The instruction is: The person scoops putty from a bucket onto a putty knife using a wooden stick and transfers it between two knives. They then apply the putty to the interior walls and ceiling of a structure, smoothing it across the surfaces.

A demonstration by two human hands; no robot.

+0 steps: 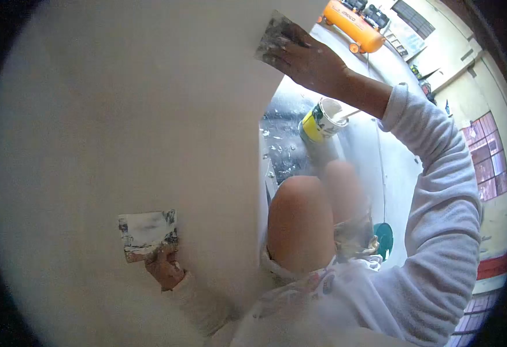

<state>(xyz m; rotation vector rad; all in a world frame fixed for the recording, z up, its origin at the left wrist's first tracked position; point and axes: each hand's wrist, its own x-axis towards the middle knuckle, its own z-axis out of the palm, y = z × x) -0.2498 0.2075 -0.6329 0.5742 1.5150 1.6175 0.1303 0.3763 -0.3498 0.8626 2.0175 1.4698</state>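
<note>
At the lower left, my left hand (166,268) grips a flat rectangular scraper (149,228) smeared with white and dark material, close to a large pale surface (120,144). My right hand (314,63) reaches up at the top centre, its fingers spread over a second stained scraper (273,36) against the edge of that surface. A yellow and white bucket (317,124) with pale material and a stick in it stands on the floor below my right forearm.
An orange air compressor (354,26) stands at the top right. A green container (384,240) is beside my knees (301,222). The floor (282,139) around the bucket is spattered white. A barred window (487,156) is in the right wall.
</note>
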